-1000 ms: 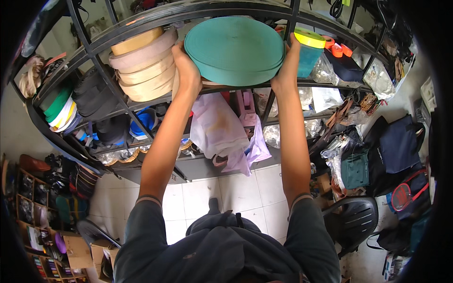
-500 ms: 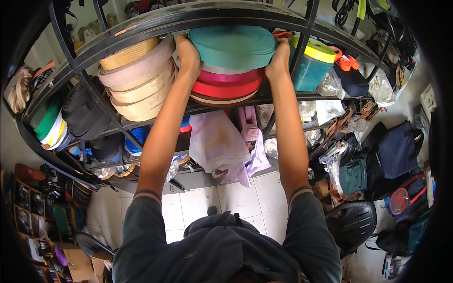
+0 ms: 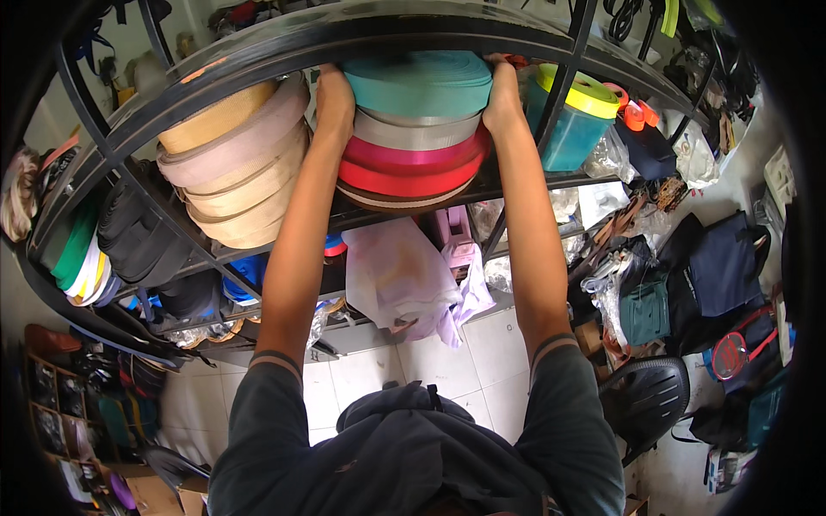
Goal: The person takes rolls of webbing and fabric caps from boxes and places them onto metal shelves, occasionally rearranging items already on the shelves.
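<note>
A wide teal roll of webbing [image 3: 417,83] tops a stack on the black metal shelf. My left hand [image 3: 334,101] is against its left side and my right hand [image 3: 506,99] against its right, both gripping it. The fingers reach round behind the roll, mostly out of sight. Beneath the teal roll lie a grey roll [image 3: 417,133], a crimson-and-red roll [image 3: 417,175] and a thin brown-edged roll [image 3: 404,205] at the bottom. Left of my left hand stands a pile of beige and pinkish webbing rolls [image 3: 237,168].
A black shelf bar [image 3: 370,43] crosses just above the stack. Right of an upright post is a teal tub with a yellow roll on top [image 3: 570,125]. A pale plastic bag [image 3: 400,275] hangs below the shelf. A black chair [image 3: 645,400] stands at right.
The teal roll and both hands have shifted back, deeper into the shelf. More of the grey roll beneath now shows. The view has shifted slightly.
</note>
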Demonstrator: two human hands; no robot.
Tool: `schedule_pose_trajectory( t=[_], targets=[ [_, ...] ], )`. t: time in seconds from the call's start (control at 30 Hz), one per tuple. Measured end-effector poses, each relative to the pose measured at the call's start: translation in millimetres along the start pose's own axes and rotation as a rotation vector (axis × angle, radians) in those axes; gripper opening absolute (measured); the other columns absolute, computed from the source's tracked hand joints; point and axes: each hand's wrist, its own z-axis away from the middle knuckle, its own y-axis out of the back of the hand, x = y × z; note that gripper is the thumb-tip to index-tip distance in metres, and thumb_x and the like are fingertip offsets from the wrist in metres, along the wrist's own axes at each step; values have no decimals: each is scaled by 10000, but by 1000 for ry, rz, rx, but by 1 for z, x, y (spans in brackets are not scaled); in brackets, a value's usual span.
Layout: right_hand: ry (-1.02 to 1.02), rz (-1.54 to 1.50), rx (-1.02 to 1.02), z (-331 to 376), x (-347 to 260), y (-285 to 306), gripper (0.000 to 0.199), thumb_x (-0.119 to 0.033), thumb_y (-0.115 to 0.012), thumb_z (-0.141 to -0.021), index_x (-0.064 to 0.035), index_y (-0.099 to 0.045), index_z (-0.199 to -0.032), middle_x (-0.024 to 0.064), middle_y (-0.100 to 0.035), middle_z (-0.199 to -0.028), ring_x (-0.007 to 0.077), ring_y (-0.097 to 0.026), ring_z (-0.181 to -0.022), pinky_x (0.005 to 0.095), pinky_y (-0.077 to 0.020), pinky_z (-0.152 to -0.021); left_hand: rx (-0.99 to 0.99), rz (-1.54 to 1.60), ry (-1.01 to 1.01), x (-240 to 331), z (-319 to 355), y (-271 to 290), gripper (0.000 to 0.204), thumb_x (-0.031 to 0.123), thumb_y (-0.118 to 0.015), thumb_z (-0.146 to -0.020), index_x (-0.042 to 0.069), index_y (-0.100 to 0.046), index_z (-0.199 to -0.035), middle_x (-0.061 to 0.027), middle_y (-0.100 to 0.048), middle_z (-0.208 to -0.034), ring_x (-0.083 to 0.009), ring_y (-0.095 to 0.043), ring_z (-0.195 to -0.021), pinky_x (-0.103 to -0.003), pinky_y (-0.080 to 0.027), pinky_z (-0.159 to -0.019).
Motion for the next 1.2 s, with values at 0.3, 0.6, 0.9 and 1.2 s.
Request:
schedule_pose_trajectory(
  t=[0.3, 0.6, 0.9, 1.2],
  targets=[
    [-47, -25, -55, 0, -2, 3, 239, -238, -521, -842, -44, -616, -945, 75, -640, -940, 220, -575, -880, 328, -440, -833, -56, -39, -128, -14, -10, 6, 770, 558, -114, -927, -20, -445, -1314, -210, -470, -1327, -332, -381, -1277, -349, -247, -1052],
    [-34, -30, -58, 8, -10, 4, 182, -187, -542, -820, -44, -617, -903, 83, -639, -873, 228, -589, -818, 327, -468, -784, -36, -207, -171, -2, 6, 12, 644, 438, -150, -942, -31, -487, -1227, -266, -497, -1254, -416, -409, -1212, -403, -278, -1026],
    [-52, -122, -68, 52, -36, 43, 206, -191, -560, -808, -15, -607, -906, 103, -636, -855, 218, -610, -783, 315, -487, -744, -155, -347, -482, 10, 53, 32, 363, 104, -302, -904, -34, -485, -1185, -309, -476, -1241, -452, -452, -1141, -452, -379, -928],
    [-129, -195, 66, 135, -25, 122, 351, -254, -570, -847, 42, -597, -1034, 144, -651, -928, 245, -648, -791, 324, -533, -713, -500, -133, -597, 32, 155, 38, 410, 136, -508, -851, -27, -455, -1223, -261, -416, -1338, -409, -388, -1252, -443, -345, -991]
  ],
)
